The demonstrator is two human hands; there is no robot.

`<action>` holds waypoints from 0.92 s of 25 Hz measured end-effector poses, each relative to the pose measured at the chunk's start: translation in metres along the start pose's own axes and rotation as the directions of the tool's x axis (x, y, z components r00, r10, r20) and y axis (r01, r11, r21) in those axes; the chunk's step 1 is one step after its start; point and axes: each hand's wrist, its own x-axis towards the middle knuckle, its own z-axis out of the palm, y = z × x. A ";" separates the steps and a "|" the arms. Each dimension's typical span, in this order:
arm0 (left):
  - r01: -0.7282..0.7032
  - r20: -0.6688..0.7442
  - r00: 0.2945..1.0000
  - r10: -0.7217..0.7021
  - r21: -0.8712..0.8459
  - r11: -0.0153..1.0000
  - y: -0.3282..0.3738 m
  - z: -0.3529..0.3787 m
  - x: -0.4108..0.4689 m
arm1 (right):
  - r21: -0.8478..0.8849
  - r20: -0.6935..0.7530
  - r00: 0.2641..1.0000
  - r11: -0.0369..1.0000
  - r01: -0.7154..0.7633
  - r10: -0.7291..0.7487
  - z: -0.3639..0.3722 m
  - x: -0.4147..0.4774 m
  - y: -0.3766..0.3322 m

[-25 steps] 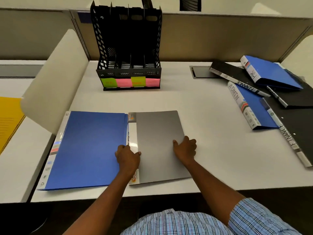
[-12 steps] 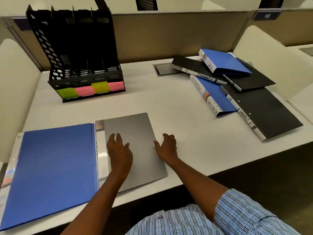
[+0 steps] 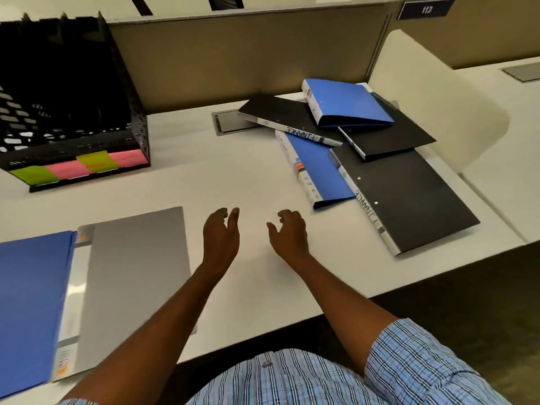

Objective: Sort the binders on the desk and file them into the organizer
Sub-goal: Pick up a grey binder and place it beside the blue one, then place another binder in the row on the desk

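A grey folder (image 3: 134, 270) and a blue folder (image 3: 29, 302) lie side by side at the desk's front left. My left hand (image 3: 220, 238) and my right hand (image 3: 289, 232) hover over bare desk to the right of the grey folder, both empty with fingers loosely apart. At the right lies a loose pile of binders: a large black one (image 3: 409, 197) with FINANCE on its spine, a blue one (image 3: 318, 168) partly under it, a small black one (image 3: 388, 133), a black FINANCE binder (image 3: 280, 115) and a blue binder (image 3: 344, 102) on top. The black mesh organizer (image 3: 67, 106) stands at the back left.
Green and pink sticky labels (image 3: 79, 168) run along the organizer's front. A grey cable hatch (image 3: 230, 124) is set into the white desk (image 3: 233, 182) behind the pile. Beige partitions close the back; a rounded white divider (image 3: 432, 92) bounds the right side.
Both hands have lifted off the grey folder and moved right over the bare desk. The view has swung right, toward the binder pile.
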 end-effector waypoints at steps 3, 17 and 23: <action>-0.015 0.026 1.000 0.015 0.023 1.000 0.039 0.054 0.002 | 0.035 -0.014 1.000 0.999 0.028 -0.027 -0.039 0.032 0.031; -0.095 0.004 0.995 0.095 0.032 0.995 0.126 0.128 0.027 | 0.223 -0.051 0.994 0.969 0.109 -0.100 -0.099 0.116 0.068; -0.105 0.041 0.994 0.104 0.027 0.994 0.130 0.133 0.061 | 0.468 -0.016 0.984 0.871 -0.149 0.177 -0.121 0.191 0.049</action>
